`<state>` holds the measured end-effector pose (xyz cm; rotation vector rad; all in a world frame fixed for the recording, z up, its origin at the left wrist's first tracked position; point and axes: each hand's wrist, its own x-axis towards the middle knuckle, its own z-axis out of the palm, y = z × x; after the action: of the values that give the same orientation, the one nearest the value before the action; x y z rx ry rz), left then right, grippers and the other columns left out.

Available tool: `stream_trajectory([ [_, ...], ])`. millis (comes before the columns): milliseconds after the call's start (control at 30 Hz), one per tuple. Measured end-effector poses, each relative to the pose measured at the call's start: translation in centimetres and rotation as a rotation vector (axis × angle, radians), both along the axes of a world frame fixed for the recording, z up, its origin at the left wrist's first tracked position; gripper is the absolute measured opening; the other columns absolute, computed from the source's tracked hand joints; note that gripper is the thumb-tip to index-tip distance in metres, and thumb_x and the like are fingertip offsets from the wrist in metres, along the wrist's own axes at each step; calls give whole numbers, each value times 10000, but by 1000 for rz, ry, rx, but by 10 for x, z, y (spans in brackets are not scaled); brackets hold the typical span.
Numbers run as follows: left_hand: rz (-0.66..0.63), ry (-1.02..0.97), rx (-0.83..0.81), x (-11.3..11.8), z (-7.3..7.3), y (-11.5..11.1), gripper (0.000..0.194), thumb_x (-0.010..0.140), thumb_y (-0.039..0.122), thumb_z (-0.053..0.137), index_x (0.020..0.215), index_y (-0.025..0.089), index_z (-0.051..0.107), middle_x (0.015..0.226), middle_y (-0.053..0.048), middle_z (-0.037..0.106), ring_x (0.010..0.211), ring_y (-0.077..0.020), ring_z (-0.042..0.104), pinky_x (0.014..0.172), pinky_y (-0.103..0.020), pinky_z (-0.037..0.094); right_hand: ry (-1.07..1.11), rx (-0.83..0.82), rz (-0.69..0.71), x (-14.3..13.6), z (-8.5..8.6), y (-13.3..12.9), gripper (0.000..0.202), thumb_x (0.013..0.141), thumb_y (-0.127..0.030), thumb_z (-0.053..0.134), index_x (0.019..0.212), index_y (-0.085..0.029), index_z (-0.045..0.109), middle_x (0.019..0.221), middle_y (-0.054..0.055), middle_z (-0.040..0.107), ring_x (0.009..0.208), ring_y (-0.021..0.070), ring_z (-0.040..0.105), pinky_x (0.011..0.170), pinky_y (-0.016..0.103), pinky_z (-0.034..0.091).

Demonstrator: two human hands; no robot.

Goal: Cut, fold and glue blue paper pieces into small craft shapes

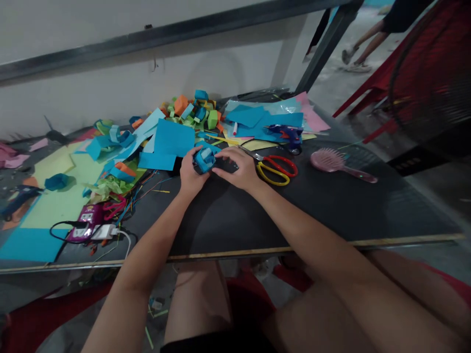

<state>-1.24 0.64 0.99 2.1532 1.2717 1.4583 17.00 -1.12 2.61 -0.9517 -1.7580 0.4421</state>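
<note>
My left hand [192, 174] is closed around a small blue folded-paper piece [205, 159], which has lighter blue strips across its top. From the other side, my right hand [238, 166] curves its thumb and forefinger onto the right edge of this piece. Its fingertips meet the paper, while a gap shows behind them. Just right of that hand lie scissors [275, 169] with one red and one yellow handle loop, their blades pointing toward my fingers. A sheet of blue paper [173, 138] lies behind my left hand.
Many coloured folded-paper pieces [191, 110] are heaped against the wall. A blue glue gun [289, 135] rests on paper sheets at the back right. A pink hairbrush [331, 161] lies farther right. At left are a purple power strip [86, 218] and another glue gun [20, 198]. A fan [430, 78] stands at right.
</note>
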Motion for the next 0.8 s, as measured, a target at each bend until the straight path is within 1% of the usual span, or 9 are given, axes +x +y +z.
stream_trajectory([
  [133,-28,101,60,1,2,-2,615,703,205,718,1270,217,481,1284,-102,594,1207,-268,549,1025,-428,449,-24,74,-49,-5,-2,0,302,802,-479,667,1018,-270,688,1037,73,685,1003,267,616,944,452,478],
  [267,-38,151,119,3,4,-4,584,736,185,670,1286,229,480,1285,-102,602,1214,-268,548,1010,-430,461,-18,54,-77,-4,-2,1,234,863,-435,594,997,-275,700,1012,58,704,981,256,629,935,448,486],
  [500,-24,200,237,3,3,0,498,802,272,626,1277,237,484,1299,-112,610,1221,-271,556,1039,-468,429,52,-12,-75,-3,-1,1,231,863,-406,575,966,-254,715,994,60,724,899,240,650,813,415,529],
  [633,-1,280,251,-1,4,1,486,779,289,650,1243,229,517,1270,-105,636,1209,-278,564,1044,-459,409,173,-97,-61,-3,-3,3,287,836,-449,608,1014,-242,694,1027,71,717,941,246,655,788,400,532],
  [700,42,302,258,-2,4,0,538,735,272,681,1244,217,520,1257,-112,640,1227,-301,546,1047,-465,390,257,-159,-14,-3,-4,6,347,807,-479,645,1050,-233,672,1056,81,707,962,245,653,800,392,529],
  [800,104,302,239,-1,4,-3,635,666,238,712,1263,193,499,1242,-134,633,1246,-329,523,1041,-474,375,351,-285,78,-4,-9,11,499,724,-547,715,1109,-242,630,1117,88,684,1021,247,641,842,391,522],
])
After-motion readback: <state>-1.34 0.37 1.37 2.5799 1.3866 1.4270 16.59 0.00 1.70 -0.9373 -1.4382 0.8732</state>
